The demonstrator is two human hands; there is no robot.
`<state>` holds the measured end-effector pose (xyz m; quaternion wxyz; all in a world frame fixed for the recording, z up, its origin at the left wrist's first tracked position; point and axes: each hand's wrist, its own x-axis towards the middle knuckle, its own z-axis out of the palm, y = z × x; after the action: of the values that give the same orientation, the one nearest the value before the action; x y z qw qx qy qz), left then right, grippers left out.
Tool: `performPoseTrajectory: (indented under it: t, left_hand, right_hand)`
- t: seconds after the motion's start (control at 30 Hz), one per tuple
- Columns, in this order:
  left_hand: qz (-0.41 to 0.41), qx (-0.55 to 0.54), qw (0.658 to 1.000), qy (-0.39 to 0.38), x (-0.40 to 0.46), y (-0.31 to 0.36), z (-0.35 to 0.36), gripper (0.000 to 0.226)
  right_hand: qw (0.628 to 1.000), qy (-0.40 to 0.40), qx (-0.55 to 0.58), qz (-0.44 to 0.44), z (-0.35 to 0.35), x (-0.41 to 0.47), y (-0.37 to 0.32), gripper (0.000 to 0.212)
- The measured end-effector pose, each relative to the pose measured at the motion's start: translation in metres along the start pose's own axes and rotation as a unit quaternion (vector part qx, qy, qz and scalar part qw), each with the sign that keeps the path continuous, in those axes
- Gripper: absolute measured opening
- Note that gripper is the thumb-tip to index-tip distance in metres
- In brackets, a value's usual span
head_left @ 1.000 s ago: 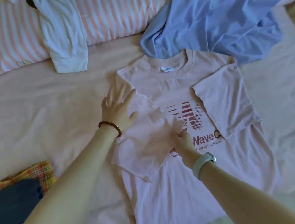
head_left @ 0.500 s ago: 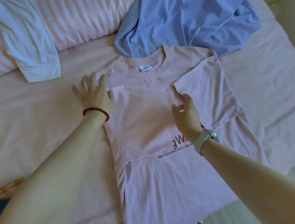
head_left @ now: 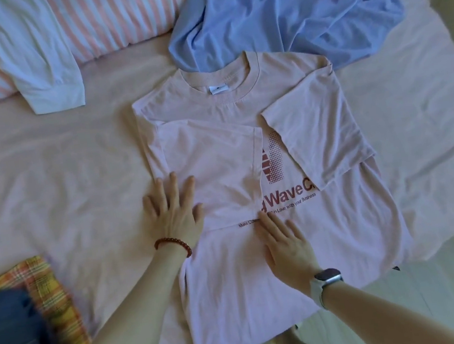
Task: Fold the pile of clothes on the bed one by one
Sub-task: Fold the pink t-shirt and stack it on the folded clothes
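The bed (head_left: 49, 179), under a pale pink sheet, fills most of the frame. A striped pillow (head_left: 115, 17) lies along the top left, with a white sleeve (head_left: 41, 68) draped over it and down onto the sheet. A blue shirt (head_left: 299, 5) sits crumpled at the top right, its lower edge touching the collar side of the pink t-shirt (head_left: 248, 283). That t-shirt lies flat, front up, in the middle of the frame, both sleeves folded inward over the red printed logo. At the lower left are a plaid cloth (head_left: 52, 293) and dark jeans (head_left: 9, 341). The left hand (head_left: 175, 215), with a bead bracelet at the wrist, presses flat with spread fingers on the shirt's left folded edge, holding nothing. The right hand (head_left: 285, 247), with a watch at the wrist, lies flat on the shirt just below the print, fingers straight, gripping nothing.
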<state>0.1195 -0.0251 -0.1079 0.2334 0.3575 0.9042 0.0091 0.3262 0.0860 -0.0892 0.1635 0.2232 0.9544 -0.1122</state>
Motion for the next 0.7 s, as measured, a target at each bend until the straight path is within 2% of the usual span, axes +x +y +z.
performPoseTrajectory:
  t: [0.1,0.2,0.27,0.3,0.37,0.43,0.47,0.53,0.6,0.67,0.7]
  left_hand:
    - [0.014,0.008,1.0,0.001,-0.003,0.014,-0.003,0.058]
    - [0.061,0.038,0.997,-0.012,-0.005,0.035,-0.002,0.056]
    - [0.049,0.039,0.998,-0.026,0.003,0.043,0.0,0.057]
    - [0.036,0.036,0.998,-0.023,0.008,0.045,-0.003,0.056]
    - [0.009,0.031,0.999,-0.026,0.021,0.05,-0.007,0.056]
    - [-0.023,0.014,0.998,-0.061,0.035,0.058,-0.009,0.059]
    - [-0.041,0.012,0.996,-0.074,0.041,0.065,-0.012,0.062]
    - [-0.081,0.011,0.993,-0.083,0.054,0.08,-0.015,0.069]
    - [-0.123,0.003,0.989,-0.082,0.066,0.093,-0.016,0.077]
    - [-0.146,0.01,0.986,-0.084,0.074,0.102,-0.016,0.083]
    - [-0.146,0.02,0.986,-0.079,0.077,0.103,-0.017,0.084]
  right_hand:
    - [0.997,0.072,0.031,0.001,-0.01,-0.002,0.003,0.038]
    - [0.993,0.089,0.07,-0.035,-0.021,0.018,0.006,0.036]
    - [0.983,0.049,0.172,0.051,-0.03,0.038,0.004,0.035]
    - [0.961,0.005,0.244,0.132,-0.034,0.048,0.003,0.031]
    - [0.877,-0.066,0.397,0.262,-0.037,0.064,-0.002,0.017]
    - [0.813,-0.105,0.49,0.296,-0.034,0.074,-0.003,0.016]
    - [0.793,-0.141,0.512,0.298,-0.033,0.075,-0.003,0.016]
    - [0.806,-0.214,0.482,0.268,-0.032,0.07,0.0,0.018]
    - [0.862,-0.246,0.381,0.228,-0.036,0.062,0.01,0.013]
    - [0.925,-0.226,0.253,0.173,-0.045,0.057,0.028,0.018]
    - [0.943,-0.195,0.222,0.151,-0.05,0.057,0.04,0.021]
